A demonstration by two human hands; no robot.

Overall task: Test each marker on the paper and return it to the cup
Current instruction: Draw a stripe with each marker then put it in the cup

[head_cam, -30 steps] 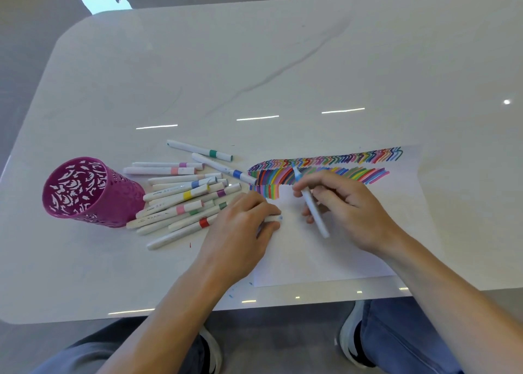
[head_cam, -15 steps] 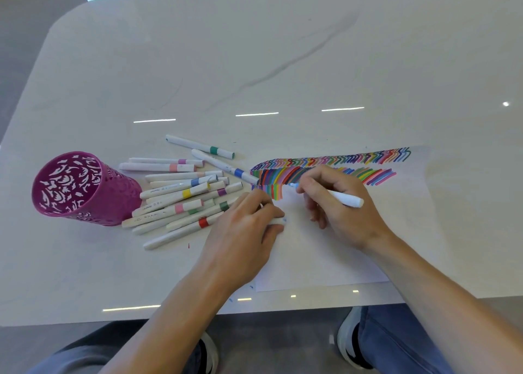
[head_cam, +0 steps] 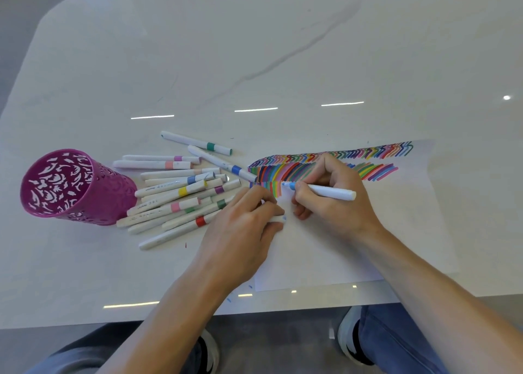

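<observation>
My right hand (head_cam: 331, 198) grips a white marker (head_cam: 328, 191) with a light blue tip; the tip touches the paper (head_cam: 353, 246) just below the rows of coloured strokes (head_cam: 305, 170). My left hand (head_cam: 243, 226) lies on the paper's left edge, its fingers curled round a small white cap (head_cam: 277, 219). A purple perforated cup (head_cam: 70, 187) stands at the left of the table. Several white markers (head_cam: 181, 198) with coloured bands lie in a loose pile between the cup and the paper.
The white marble-look table (head_cam: 254, 62) stretches far beyond the paper. Its near edge runs just below my forearms, with my knees and shoes under it. Small ink specks dot the tabletop near the paper's lower left corner.
My right hand swung the marker from pointing up the sheet to lying level, tip to the left, and set the tip on the paper. My left hand stayed put with the cap.
</observation>
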